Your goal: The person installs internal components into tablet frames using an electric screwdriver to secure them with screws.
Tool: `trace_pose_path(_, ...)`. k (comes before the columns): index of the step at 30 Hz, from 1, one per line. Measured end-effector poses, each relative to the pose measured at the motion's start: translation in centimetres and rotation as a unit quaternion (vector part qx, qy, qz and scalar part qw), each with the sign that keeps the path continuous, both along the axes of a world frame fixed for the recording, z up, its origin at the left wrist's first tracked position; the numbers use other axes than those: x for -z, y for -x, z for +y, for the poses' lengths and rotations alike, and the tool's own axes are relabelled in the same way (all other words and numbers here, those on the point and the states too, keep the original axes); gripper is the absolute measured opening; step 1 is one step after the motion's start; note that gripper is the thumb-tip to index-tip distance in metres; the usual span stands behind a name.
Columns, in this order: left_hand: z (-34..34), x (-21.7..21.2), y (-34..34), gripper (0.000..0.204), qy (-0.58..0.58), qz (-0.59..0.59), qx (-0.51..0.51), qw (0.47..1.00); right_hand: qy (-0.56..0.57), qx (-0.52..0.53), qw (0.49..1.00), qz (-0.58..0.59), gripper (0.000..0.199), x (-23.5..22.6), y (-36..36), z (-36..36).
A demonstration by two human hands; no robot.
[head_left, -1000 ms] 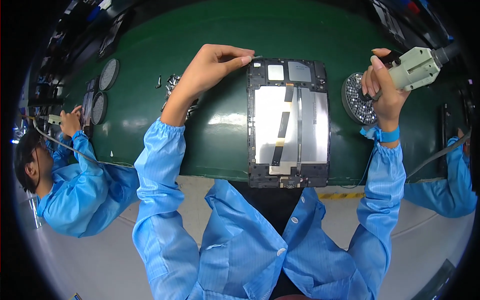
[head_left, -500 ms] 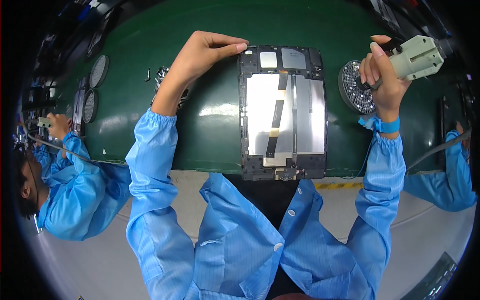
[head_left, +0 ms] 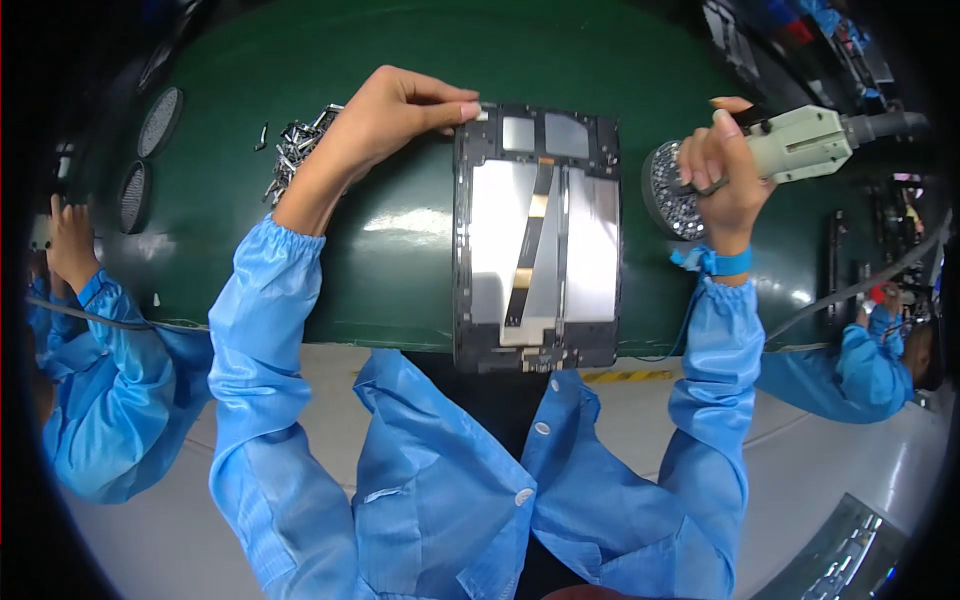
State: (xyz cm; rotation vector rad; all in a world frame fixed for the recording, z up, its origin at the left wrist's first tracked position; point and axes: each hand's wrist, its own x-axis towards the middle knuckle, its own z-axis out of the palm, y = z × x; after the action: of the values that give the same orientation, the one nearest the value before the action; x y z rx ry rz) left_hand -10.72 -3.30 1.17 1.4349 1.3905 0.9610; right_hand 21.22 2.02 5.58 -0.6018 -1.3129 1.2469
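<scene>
An opened tablet [head_left: 592, 240] lies at the table's front edge, its silvery inside, black frame and slanting dark ribbon cable facing up. My left hand [head_left: 390, 115] is closed in a pinch on its far left corner. To the right, my right hand [head_left: 735, 180] wraps round a pale grey-green electric screwdriver [head_left: 800, 145] with a thick cable at its back end. The tool lies nearly level. Its front end is by a round dish [head_left: 651, 198] filled with small shiny screws; my fingers hide part of the dish, and whether the tip touches the screws cannot be told.
Loose small metal pieces [head_left: 290, 160] lie in a heap beside my left forearm. Two round dishes [head_left: 157, 122] [head_left: 133, 197] stand farther left on the green table [head_left: 400, 250]. Co-workers in blue sleeves [head_left: 120, 400] [head_left: 850, 375] sit on both sides. A grey cable [head_left: 870, 285] runs at the right.
The whole view has shifted, so the tablet, dishes and both hands appear farther left and slightly lower. Both grips look the same. At the left, the co-worker's hand has changed its pose.
</scene>
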Motion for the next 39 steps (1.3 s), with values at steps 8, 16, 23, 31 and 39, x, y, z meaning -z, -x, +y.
trace_pose_path(8,-3.9,-0.5,-3.0,0.026,0.035,-0.039,0.106,0.993,0.085,-0.158,0.984,-0.005,0.018,-2.4,8.6,-3.3)
trace_pose_path(16,-3.7,0.4,-3.0,0.023,0.003,-0.085,0.152,0.985,0.040,-0.200,0.978,-0.050,0.031,-1.7,11.6,-4.1)
trace_pose_path(23,-3.9,0.9,-2.9,0.023,0.014,-0.115,0.136,0.984,0.013,-0.220,0.974,-0.048,0.034,-0.8,11.8,-4.0)
trace_pose_path(31,-3.6,1.2,-3.0,0.022,0.006,-0.116,0.146,0.983,-0.014,-0.265,0.964,-0.013,0.037,0.9,10.9,-2.5)
trace_pose_path(39,-3.4,1.9,-3.4,0.024,-0.001,-0.114,0.143,0.983,-0.117,-0.442,0.853,0.252,0.028,2.7,12.6,-1.1)
